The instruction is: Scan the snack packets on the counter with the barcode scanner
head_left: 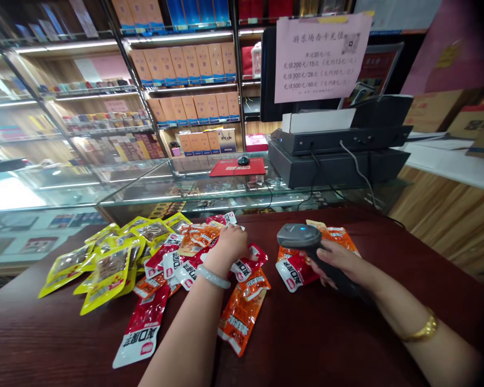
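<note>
In my right hand (pixel 342 263) is a dark grey handheld barcode scanner (pixel 300 236), gripped by its handle, with a small blue light on top. Under and behind the scanner lie a red-and-white snack packet (pixel 292 273) and orange packets (pixel 342 236). My left hand (pixel 230 244), a pale bracelet at its wrist, is curled over a pile of red snack packets (pixel 167 255) and orange ones (pixel 197 236). Its fingertips are mostly hidden, so I cannot tell which packet they grip. Close to my left forearm lie another orange packet (pixel 242 317) and a red-and-white packet (pixel 143 328).
Yellow snack packets (pixel 108 269) are heaped at the left of the dark red table (pixel 306 333). Beyond its far edge stand a glass counter (pixel 177 185), a mouse (pixel 243 160) on a red mat, and a black cash drawer (pixel 339 161) with hanging cables.
</note>
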The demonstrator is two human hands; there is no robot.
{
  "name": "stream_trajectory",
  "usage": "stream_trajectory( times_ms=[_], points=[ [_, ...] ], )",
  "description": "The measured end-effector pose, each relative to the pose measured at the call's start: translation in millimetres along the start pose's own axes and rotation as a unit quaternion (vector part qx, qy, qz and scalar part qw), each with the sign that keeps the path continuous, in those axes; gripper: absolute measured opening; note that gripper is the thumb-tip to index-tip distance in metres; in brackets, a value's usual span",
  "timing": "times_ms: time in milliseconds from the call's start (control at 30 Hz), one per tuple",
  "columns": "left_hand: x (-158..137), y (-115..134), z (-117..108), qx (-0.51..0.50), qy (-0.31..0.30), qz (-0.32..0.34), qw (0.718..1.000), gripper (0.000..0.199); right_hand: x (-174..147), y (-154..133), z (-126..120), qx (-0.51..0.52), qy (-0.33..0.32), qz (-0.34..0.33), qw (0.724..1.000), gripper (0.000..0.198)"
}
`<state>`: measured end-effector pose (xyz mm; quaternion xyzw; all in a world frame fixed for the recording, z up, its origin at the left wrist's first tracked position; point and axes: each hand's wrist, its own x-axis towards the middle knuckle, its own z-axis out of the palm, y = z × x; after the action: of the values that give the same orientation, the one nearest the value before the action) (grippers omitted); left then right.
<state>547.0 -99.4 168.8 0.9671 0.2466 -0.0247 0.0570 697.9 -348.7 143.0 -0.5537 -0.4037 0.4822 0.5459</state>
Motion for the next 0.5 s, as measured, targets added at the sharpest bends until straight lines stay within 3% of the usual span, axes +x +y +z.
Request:
stream_trajectory(
  times_ms=[200, 500],
  points=[
    [10.3, 8.4, 9.1, 0.015, -0.008, 0.03, 0.999, 0.03, 0.0, 0.8, -1.0, 0.007, 0.005, 0.0, 1.0, 0.048],
    [25.0, 13.3, 24.6, -0.195, 0.097, -0.002, 0.976, 0.022, -0.3, -3.7, 0.9, 0.024, 0.033, 0.003, 0.999, 0.047]
  ],
)
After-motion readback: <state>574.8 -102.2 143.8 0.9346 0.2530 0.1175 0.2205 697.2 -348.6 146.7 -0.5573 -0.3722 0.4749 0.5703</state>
